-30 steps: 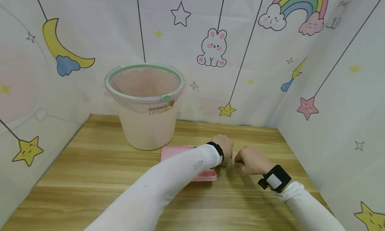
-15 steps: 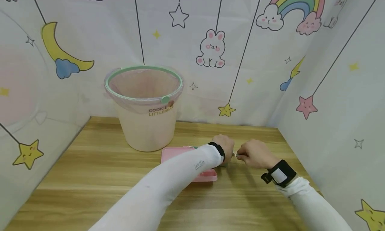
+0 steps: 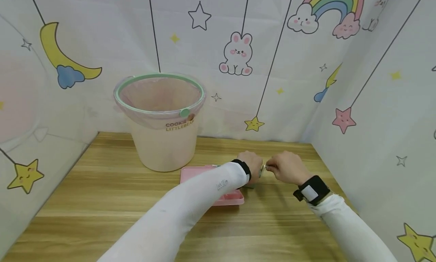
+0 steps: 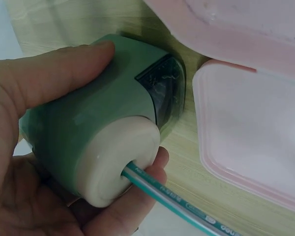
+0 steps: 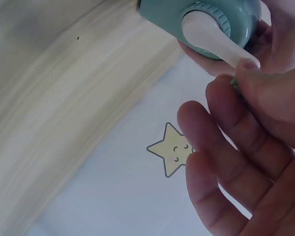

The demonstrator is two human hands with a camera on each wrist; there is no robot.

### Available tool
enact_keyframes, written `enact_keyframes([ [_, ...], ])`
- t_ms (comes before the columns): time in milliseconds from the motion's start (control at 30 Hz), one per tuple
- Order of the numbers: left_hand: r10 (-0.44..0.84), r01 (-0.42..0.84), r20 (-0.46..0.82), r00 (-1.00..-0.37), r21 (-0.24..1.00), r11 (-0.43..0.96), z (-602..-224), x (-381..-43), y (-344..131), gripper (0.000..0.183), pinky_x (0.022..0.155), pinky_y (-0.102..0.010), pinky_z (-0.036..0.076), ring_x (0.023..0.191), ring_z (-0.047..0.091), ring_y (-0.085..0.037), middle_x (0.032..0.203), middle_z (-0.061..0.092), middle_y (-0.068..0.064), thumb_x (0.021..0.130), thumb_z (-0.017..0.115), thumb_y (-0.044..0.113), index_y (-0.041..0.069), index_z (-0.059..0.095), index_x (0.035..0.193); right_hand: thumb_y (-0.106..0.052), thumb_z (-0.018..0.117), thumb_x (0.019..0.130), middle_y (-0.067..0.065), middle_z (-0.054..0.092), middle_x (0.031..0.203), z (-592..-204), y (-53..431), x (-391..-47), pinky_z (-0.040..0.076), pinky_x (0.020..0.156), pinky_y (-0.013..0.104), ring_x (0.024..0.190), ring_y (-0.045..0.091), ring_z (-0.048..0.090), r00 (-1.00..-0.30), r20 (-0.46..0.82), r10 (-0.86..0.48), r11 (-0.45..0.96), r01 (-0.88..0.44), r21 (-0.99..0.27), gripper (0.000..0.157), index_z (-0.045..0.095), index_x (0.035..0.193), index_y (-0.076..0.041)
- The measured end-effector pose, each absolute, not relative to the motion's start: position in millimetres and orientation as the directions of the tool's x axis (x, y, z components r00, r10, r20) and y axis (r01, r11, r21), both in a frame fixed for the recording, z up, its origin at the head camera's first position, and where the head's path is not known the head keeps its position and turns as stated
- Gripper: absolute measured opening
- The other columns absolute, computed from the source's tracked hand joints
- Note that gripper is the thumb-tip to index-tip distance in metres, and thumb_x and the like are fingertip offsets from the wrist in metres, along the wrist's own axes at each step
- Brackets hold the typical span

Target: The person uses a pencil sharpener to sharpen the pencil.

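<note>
A green pencil sharpener (image 4: 115,96) with a cream round front and a dark clear window is gripped by my left hand (image 3: 251,164), thumb on one side and fingers round the other. From the hole in its front sticks a green and silver pencil (image 4: 169,197); its tip is hidden inside. On the opposite end sits a white crank (image 5: 219,42). My right hand (image 3: 288,167) pinches the knob end of that crank between thumb and index finger, the other fingers loosely curled. In the head view the left hand hides most of the sharpener.
An opened pink case (image 3: 194,172) lies on the wooden table (image 3: 102,201) beneath my left forearm. Behind it stands a cream bucket (image 3: 167,144) with a green rim and a clear liner. Cartoon-printed sheets (image 3: 306,84) wall the table at the back and sides.
Gripping the crank, my right hand has risen a little from its lower position, and the crank's angle has turned. My left hand stays on the sharpener. The head view has shifted slightly.
</note>
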State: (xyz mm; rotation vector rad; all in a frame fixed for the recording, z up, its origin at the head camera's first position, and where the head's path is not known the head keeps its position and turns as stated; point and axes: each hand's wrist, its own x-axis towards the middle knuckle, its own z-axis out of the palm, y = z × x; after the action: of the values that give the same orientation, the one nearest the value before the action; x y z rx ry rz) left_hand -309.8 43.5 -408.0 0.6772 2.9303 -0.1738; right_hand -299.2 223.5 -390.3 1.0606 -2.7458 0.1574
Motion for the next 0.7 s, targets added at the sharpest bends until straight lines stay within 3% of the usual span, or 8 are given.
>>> enact_keyframes([
  [300,0.438,0.452,-0.144,-0.887,-0.087,0.888,-408.9,-313.1,43.7,0.018,0.061,-0.032,0.060,0.073,0.066,-0.013,0.088,0.072,0.007,0.095,0.080,0.034,0.023,0.072,0.083,-0.021,0.096,0.089,-0.006,0.081,0.075,-385.1,218.5,-315.5,0.055,0.058,0.035,0.064,0.008,0.067,-0.807,0.213,-0.551,0.817,-0.574,-0.059,0.012,0.088,0.080,-0.022],
  [700,0.443,0.458,-0.163,-0.881,-0.067,0.886,-407.7,-315.5,40.7,0.016,0.058,-0.031,0.059,0.072,0.064,-0.013,0.089,0.072,0.007,0.091,0.085,0.035,0.024,0.075,0.099,-0.020,0.096,0.088,-0.003,0.080,0.075,-404.2,213.0,-326.1,0.059,0.061,0.041,0.067,0.016,0.070,-0.848,0.214,-0.485,0.858,-0.509,-0.075,0.012,0.087,0.080,-0.018],
])
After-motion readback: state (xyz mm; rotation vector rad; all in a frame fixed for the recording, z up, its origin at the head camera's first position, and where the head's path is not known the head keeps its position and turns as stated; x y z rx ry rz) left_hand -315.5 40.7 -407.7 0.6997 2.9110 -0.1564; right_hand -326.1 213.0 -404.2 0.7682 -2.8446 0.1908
